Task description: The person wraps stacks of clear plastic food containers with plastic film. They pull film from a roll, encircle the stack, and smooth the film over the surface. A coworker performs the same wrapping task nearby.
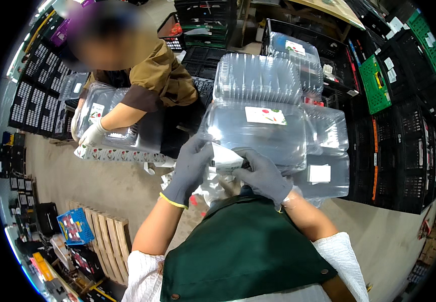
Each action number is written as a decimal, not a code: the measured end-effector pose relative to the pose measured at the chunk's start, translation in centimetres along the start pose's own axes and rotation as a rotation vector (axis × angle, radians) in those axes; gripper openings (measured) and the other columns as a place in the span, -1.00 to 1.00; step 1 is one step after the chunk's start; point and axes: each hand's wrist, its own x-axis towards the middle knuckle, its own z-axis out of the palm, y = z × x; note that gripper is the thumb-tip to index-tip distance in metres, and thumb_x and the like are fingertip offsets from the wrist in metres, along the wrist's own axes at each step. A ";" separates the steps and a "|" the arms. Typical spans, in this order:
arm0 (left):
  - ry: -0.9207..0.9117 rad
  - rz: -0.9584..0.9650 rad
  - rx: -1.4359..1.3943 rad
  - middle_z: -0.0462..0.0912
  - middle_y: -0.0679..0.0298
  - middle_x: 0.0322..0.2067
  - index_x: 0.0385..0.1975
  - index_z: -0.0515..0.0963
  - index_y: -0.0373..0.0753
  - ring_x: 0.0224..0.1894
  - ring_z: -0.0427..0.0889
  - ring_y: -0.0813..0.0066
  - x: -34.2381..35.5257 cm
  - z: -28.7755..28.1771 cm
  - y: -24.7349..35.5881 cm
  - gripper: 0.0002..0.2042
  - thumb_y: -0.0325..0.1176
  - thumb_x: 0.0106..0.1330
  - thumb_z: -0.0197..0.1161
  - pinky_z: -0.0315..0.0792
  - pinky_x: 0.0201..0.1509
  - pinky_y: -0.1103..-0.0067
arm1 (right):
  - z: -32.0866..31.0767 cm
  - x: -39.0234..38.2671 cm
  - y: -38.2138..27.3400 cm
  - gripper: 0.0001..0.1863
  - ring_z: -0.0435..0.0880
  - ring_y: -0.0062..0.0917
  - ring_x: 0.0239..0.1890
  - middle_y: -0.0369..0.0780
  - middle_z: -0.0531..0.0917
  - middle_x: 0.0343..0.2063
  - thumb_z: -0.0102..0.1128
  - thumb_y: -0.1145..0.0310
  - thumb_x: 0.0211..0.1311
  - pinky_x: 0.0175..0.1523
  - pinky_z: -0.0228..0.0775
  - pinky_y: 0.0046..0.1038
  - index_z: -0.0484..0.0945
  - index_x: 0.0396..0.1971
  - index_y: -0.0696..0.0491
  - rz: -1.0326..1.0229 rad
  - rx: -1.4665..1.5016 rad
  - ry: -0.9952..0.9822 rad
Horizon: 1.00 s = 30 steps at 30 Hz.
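White paper slip (227, 158) — pinched by both gray-gloved hands (190, 163) — near clear plastic containers (258, 136).

Wooden pallet (111, 234), blue crate (86, 235), green crate (370, 93)

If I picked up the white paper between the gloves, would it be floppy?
Probably floppy: the paper curves between the left hand and right hand. It looks thin, so it's likely light. It might crease easily, since it already bends.
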 end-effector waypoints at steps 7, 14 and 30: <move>0.004 0.024 0.220 0.46 0.38 -0.53 -0.47 0.49 -0.32 -0.41 0.42 0.68 -0.5 -2.3 -0.1 -0.88 -0.39 0.16 0.20 0.32 -0.34 0.69 | 2.9 0.0 0.8 -0.72 0.50 -0.72 -0.43 -0.33 0.59 -0.43 0.18 0.52 0.11 -0.28 0.39 -0.62 0.52 -0.13 0.15 -0.010 0.145 0.183; 0.173 0.158 0.497 0.52 0.30 -0.48 -0.46 0.53 -0.34 -0.38 0.47 0.61 -1.2 -3.6 -0.8 -0.87 -0.39 0.14 0.19 0.34 -0.29 0.62 | 3.0 -0.3 0.3 -0.89 0.62 -0.51 -0.22 -0.21 0.64 -0.30 0.12 0.53 0.16 -0.12 0.45 -0.45 0.54 -0.29 0.08 -0.261 -0.013 0.314; 0.232 0.270 0.910 0.47 0.22 -0.38 -0.31 0.54 -0.23 -0.38 0.49 0.35 -3.3 -9.5 -1.9 -0.77 -0.58 0.02 0.08 0.40 -0.28 0.51 | -5.0 1.2 -3.0 -0.84 0.58 -0.38 -0.20 -0.18 0.58 -0.30 0.17 0.50 0.05 -0.08 0.39 -0.42 0.52 -0.31 0.08 -0.411 -0.537 -0.082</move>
